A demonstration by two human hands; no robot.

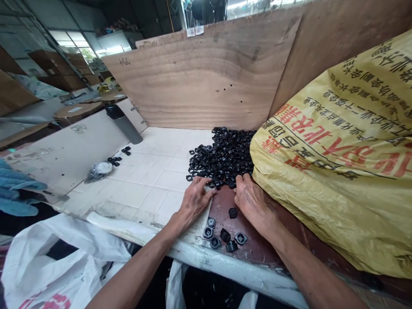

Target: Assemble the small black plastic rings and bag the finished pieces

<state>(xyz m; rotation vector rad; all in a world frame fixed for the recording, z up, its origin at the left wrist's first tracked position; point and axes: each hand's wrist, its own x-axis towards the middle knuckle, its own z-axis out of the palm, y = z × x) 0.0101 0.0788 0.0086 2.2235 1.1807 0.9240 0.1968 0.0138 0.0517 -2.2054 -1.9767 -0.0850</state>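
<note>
1. Head view: the left hand (197, 196) is at the near left edge of the pile of black plastic ring-shaped parts (227, 156), palm down, with thumb and fingers bent toward the pieces. Whether it grips a part cannot be told.
2. Head view: the right hand (250, 199) is at the pile's near right edge, fingers curled downward beside the yellow sack. Its fingertips are partly hidden, so I cannot tell whether they pinch a part.
3. Head view: the pile lies between the plywood board (206, 77) behind and the two hands in front, against the yellow printed sack (337, 150) on its right.
4. Head view: nearer the table edge, between the forearms, a small group of loose black round caps (240, 238) lies on the reddish-brown surface (257, 244), some showing their ribbed insides; one sits apart, closer to the pile.
5. Head view: on the whitish tabletop (154, 176) to the left, a grey bottle with a black cap (127, 124) leans against the low side panel (71, 150). Near it are a few black pieces (115, 161) and a small clear plastic bag (98, 171).
6. Head view: a white plastic bag (64, 257) with pink print hangs at the near left, below a blue glove (16, 186).
</note>
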